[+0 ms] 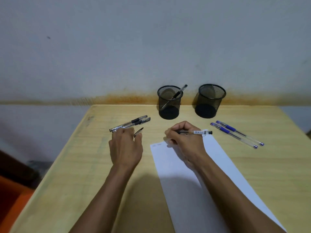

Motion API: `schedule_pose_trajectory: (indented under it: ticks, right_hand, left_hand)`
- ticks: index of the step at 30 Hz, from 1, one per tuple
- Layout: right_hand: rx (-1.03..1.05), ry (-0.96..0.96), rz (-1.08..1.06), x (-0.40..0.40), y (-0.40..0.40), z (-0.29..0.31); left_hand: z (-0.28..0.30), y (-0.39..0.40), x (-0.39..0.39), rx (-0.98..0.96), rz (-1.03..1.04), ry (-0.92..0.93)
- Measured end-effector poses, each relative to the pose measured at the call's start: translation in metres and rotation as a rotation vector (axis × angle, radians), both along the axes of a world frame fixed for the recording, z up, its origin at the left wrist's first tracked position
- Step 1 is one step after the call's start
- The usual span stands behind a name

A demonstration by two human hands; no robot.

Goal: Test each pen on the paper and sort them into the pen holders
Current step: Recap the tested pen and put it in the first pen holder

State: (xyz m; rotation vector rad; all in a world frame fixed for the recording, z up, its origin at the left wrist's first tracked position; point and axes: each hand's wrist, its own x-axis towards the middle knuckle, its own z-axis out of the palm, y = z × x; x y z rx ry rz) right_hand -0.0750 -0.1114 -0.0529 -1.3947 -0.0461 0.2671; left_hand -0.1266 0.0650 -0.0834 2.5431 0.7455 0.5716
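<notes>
The right hand point(182, 140) gripped a black pen point(195, 132) in a writing hold, its tip hidden under the fingers at the top edge of the paper point(193, 182), where a faint scribble point(156, 145) already sat near the left corner. The left hand point(125, 145) rested on the desk point(75, 174) and pinched what looked like the pen's cap point(138, 132) between thumb and finger. Just beyond it lay two black pens point(130, 123) side by side, touching. Two blue pens point(235, 133) lay well apart to the right. Of the two mesh holders, the left holder point(169, 102) had one black pen point(177, 94) leaning in it; the right holder point(210, 100) looked empty.

The likely slip from here was the sheet sliding under the stroke, since neither hand pinned it flat. The loosely pinched cap could also drop and roll off. A faint test mark might be misjudged in this dim light, sending the pen to the wrong holder.

The held pen's barrel bore a white label with dark print, too small to read. The scribble was not legible either.
</notes>
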Motion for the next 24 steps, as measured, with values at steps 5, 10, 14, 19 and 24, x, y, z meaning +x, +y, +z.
schedule_pose_trajectory:
  ticks: [5,10,14,19,24]
  right_hand:
    - [-0.042,-0.019,0.043,-0.028,-0.027,0.012]
    - [-0.080,-0.036,-0.032,-0.045,-0.052,0.021]
    - [-0.074,-0.083,-0.033,-0.048,-0.072,0.033]
    - [-0.016,-0.296,-0.009,-0.054,-0.086,0.059]
    - [-0.103,-0.396,0.037,-0.056,-0.086,0.068]
  left_hand:
    - [0.001,0.000,0.005,0.134,-0.004,0.064]
    - [0.005,-0.004,0.001,0.201,-0.050,0.084]
    - [0.026,-0.028,-0.020,-0.134,-0.169,-0.130]
    - [0.054,-0.071,-0.053,-0.463,-0.277,-0.313]
    - [0.059,-0.083,-0.068,-0.503,-0.438,-0.323]
